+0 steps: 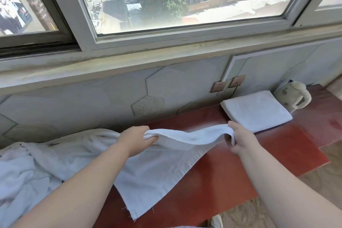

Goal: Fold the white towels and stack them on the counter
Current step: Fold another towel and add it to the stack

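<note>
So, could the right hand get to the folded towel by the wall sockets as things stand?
Probably yes: the folded towel lies just beyond the right hand with nothing between, though that hand grips the loose towel.

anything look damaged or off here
The towel held by the left hand and right hand has a frayed near edge, with loose threads. The window sill paint looks stained and worn. The folded towel lies neat.

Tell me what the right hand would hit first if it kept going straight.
Probably the tiled wall, across bare red counter; the right hand, gripping the towel, seems aimed just left of the folded stack. Depth is unclear.
</note>
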`<action>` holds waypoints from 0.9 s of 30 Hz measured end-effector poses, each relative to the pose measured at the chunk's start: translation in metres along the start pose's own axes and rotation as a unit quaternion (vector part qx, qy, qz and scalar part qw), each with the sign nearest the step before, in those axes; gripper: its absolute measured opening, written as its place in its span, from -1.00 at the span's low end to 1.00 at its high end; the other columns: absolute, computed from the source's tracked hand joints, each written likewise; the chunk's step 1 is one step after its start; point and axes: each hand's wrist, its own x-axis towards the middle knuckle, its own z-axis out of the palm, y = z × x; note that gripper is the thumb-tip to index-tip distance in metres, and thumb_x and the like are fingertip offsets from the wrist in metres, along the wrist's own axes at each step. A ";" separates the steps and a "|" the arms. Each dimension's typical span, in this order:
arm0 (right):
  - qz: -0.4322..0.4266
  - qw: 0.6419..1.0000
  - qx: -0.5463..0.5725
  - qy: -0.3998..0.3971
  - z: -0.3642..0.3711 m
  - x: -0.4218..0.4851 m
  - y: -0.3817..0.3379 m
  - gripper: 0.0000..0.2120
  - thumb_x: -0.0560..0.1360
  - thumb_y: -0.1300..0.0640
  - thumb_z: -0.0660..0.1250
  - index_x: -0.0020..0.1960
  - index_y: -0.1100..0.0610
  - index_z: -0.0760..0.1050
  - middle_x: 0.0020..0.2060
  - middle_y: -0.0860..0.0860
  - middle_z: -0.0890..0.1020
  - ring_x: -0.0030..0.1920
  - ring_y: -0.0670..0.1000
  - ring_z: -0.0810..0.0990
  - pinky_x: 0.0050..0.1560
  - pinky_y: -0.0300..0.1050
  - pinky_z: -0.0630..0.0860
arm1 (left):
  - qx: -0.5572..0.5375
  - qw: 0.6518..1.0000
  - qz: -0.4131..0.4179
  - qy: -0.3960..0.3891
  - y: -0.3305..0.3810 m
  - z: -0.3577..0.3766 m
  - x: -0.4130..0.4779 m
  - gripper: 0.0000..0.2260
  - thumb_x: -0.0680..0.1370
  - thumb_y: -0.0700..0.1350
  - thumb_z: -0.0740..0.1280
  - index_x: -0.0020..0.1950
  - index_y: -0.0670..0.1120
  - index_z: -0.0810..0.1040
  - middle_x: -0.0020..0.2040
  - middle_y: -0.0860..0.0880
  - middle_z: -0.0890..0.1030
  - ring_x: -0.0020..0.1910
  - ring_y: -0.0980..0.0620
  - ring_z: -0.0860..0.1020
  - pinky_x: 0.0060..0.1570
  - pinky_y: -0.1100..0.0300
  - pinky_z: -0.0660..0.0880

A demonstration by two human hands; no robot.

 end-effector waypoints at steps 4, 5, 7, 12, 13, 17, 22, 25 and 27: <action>0.044 0.996 0.072 0.019 -0.025 0.015 -0.016 -0.90 0.65 0.18 0.24 0.12 0.14 0.51 -0.21 0.02 0.62 -0.31 -0.03 0.61 -0.38 -0.21 0.57 | -0.113 0.993 -0.013 0.002 0.027 -0.007 -0.006 -0.60 0.56 0.27 0.24 -0.24 -0.03 0.40 -0.43 0.13 0.44 -0.46 0.13 0.37 -0.40 0.12 0.27; 0.047 0.996 0.077 0.017 -0.029 0.020 -0.022 -0.86 0.65 0.18 0.21 0.17 0.13 0.49 -0.16 0.02 0.60 -0.26 -0.03 0.60 -0.38 -0.21 0.56 | -0.138 0.990 -0.013 0.012 0.038 -0.009 -0.004 -0.66 0.56 0.20 0.26 -0.24 -0.03 0.40 -0.44 0.13 0.43 -0.46 0.12 0.35 -0.42 0.13 0.27; 0.026 0.994 0.106 0.018 -0.031 0.029 -0.036 -0.85 0.64 0.24 0.19 0.19 0.17 0.46 -0.09 0.05 0.59 -0.21 -0.01 0.59 -0.41 -0.21 0.56 | -0.160 0.986 -0.014 0.048 0.060 -0.013 0.007 -0.74 0.56 0.10 0.28 -0.23 -0.03 0.43 -0.42 0.12 0.48 -0.42 0.09 0.40 -0.39 0.11 0.33; -0.037 0.997 0.036 -0.049 -0.013 0.047 -0.060 -0.86 0.65 0.13 0.25 0.20 0.08 0.45 0.28 0.07 0.58 0.19 0.09 0.63 0.15 0.00 0.60 | -0.001 0.996 -0.011 0.088 0.085 -0.006 0.054 -0.84 0.63 0.10 0.27 0.16 0.12 0.55 0.08 0.04 0.61 0.17 -0.10 0.54 0.09 0.02 0.39; -0.039 0.996 -0.029 -0.072 -0.009 0.052 -0.055 -0.75 0.65 0.09 0.26 0.32 0.00 0.38 0.42 0.04 0.47 0.33 0.13 0.56 0.31 0.09 0.52 | 0.059 0.995 -0.020 0.072 0.081 0.003 0.060 -0.66 0.62 0.15 0.28 0.38 0.13 0.47 0.29 0.00 0.54 0.34 -0.10 0.46 0.26 -0.01 0.33; -0.034 0.921 -0.365 -0.132 -0.002 0.062 0.003 -0.31 0.64 -0.04 0.29 0.65 -0.15 0.01 0.49 0.00 0.36 0.36 0.11 0.45 0.35 0.06 0.44 | 0.149 0.986 -0.077 0.003 0.046 0.052 0.043 -0.34 0.59 0.16 0.33 0.62 0.10 0.14 0.64 -0.11 0.13 0.57 -0.14 0.19 0.48 -0.08 0.18; -0.092 0.695 -0.653 -0.286 -0.012 0.047 0.116 -0.48 0.61 -0.05 0.32 0.53 0.02 0.34 0.45 0.04 0.45 0.32 0.04 0.50 0.23 -0.16 0.43 | 0.172 0.964 -0.188 -0.072 -0.010 0.108 -0.037 -0.47 0.60 0.19 0.27 0.51 0.04 0.29 0.48 -0.06 0.29 0.41 -0.11 0.34 0.32 -0.05 0.35; -0.208 0.525 -0.755 -0.332 -0.012 0.032 0.168 -0.52 0.59 -0.08 0.25 0.48 -0.01 0.38 0.43 0.01 0.40 0.41 0.08 0.36 0.37 -0.05 0.35 | 0.165 0.947 -0.252 -0.109 -0.037 0.117 -0.082 -0.33 0.58 0.25 0.26 0.62 0.06 0.14 0.57 -0.08 0.20 0.44 -0.12 0.33 0.35 -0.08 0.36; -0.297 0.432 -0.780 -0.342 -0.004 0.023 0.190 -0.49 0.58 -0.12 0.25 0.48 0.00 0.34 0.45 0.02 0.33 0.40 0.12 0.33 0.35 0.01 0.34 | 0.155 0.945 -0.267 -0.104 -0.053 0.115 -0.098 -0.21 0.59 0.26 0.25 0.68 0.09 -0.08 0.65 -0.11 0.03 0.48 -0.13 0.31 0.40 -0.07 0.33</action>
